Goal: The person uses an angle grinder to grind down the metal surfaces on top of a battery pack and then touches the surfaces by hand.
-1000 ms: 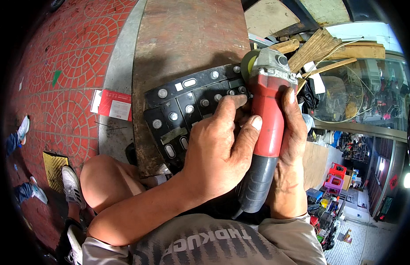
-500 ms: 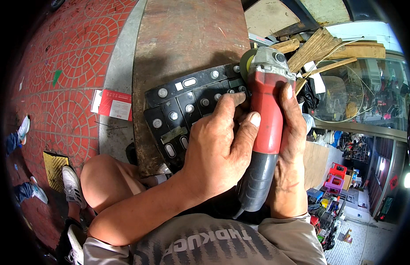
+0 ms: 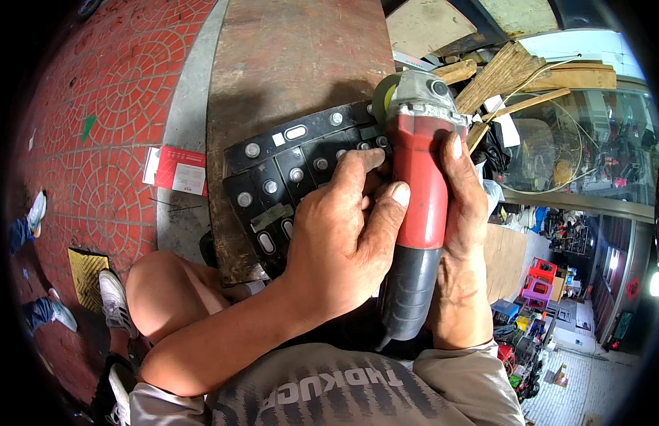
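My right hand (image 3: 461, 202) is wrapped round a red-and-black angle grinder (image 3: 418, 192), with a silver head and a yellowish disc (image 3: 386, 96) at the top. My left hand (image 3: 340, 252) is closed beside the grinder, thumb against its red body and index finger stretched toward the bolts near the disc; what its curled fingers hold is hidden. Under both lies a black assembly of plates (image 3: 255, 167) with silver bolt heads and slots, on a worn brown board (image 3: 294, 50).
Red paving (image 3: 109, 85) with a red-and-white package (image 3: 179, 170) lies left. Another person's legs and shoes (image 3: 38, 213) show at the far left edge. Wood offcuts (image 3: 503, 74), a glass panel (image 3: 578, 142), coloured stools (image 3: 539, 280) and clutter are at the right.
The grinder, both hands, the bolted plates and the board sit slightly further left in the picture. My grip looks the same.
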Tool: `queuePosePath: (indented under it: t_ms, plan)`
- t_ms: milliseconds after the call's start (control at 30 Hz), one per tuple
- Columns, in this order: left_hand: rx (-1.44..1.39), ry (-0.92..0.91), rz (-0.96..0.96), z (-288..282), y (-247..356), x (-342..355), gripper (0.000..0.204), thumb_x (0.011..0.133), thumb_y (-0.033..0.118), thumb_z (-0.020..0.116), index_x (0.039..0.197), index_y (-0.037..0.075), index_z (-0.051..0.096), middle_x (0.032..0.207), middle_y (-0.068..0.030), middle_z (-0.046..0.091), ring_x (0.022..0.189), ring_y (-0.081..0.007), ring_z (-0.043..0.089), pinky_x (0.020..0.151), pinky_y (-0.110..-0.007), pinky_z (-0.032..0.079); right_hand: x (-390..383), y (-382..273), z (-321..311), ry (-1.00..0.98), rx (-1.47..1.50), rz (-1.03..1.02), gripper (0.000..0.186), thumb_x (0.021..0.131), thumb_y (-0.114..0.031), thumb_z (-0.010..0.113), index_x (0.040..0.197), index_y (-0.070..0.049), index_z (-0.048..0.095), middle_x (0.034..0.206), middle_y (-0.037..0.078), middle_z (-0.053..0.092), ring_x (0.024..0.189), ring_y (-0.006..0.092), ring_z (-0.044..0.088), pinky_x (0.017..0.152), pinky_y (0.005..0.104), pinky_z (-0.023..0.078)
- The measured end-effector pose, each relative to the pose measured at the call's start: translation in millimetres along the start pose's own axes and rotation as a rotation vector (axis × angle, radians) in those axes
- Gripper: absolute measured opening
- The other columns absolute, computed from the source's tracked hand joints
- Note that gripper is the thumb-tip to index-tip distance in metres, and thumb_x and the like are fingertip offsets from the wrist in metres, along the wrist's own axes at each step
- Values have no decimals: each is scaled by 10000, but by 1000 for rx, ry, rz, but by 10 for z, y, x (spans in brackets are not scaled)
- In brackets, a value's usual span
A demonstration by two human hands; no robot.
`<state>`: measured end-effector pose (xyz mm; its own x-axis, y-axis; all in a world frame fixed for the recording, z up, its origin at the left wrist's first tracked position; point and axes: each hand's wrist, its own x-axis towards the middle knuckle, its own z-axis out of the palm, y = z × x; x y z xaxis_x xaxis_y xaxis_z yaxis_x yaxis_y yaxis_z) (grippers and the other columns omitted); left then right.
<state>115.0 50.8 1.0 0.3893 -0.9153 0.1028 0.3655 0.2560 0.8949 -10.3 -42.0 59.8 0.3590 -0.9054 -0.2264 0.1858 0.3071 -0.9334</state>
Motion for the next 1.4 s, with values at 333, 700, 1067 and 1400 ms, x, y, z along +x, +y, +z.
queuePosePath:
  t_ms: [333, 700, 1067, 1400]
  plan:
    - [99, -19, 52, 7, -43, -6, 355, 1178, 113, 768, 1430, -106, 647, 968, -264, 840, 833, -366, 878, 740, -443, 668, -15, 99, -159, 84, -55, -66, 640, 1213, -492, 697, 1595, 15, 614, 1346, 250, 791, 1059, 355, 838, 935, 476, 739]
    - [88, -31, 19, -5, -12, 15, 350, 1188, 101, 749, 1430, -124, 636, 978, -280, 837, 852, -369, 884, 744, -437, 668, 11, 72, -65, 94, -18, -57, 600, 1231, -451, 682, 1602, 17, 618, 1350, 249, 800, 1071, 346, 840, 938, 476, 739]
    - [66, -51, -1, -41, 90, 43, 342, 1201, 75, 725, 1449, -133, 613, 1039, -275, 846, 883, -298, 885, 755, -405, 669, -4, 9, 48, 32, -10, -17, 599, 1210, -297, 736, 1716, -24, 567, 1417, 156, 782, 1170, 223, 792, 1033, 361, 666]
    - [-14, -33, -48, -37, 87, 15, 347, 1196, 68, 739, 1450, -131, 611, 1042, -236, 841, 879, -218, 848, 764, -385, 667, -1, 0, 23, 22, -28, 1, 609, 1209, -316, 748, 1718, -31, 574, 1453, 147, 779, 1235, 209, 778, 1087, 360, 645]
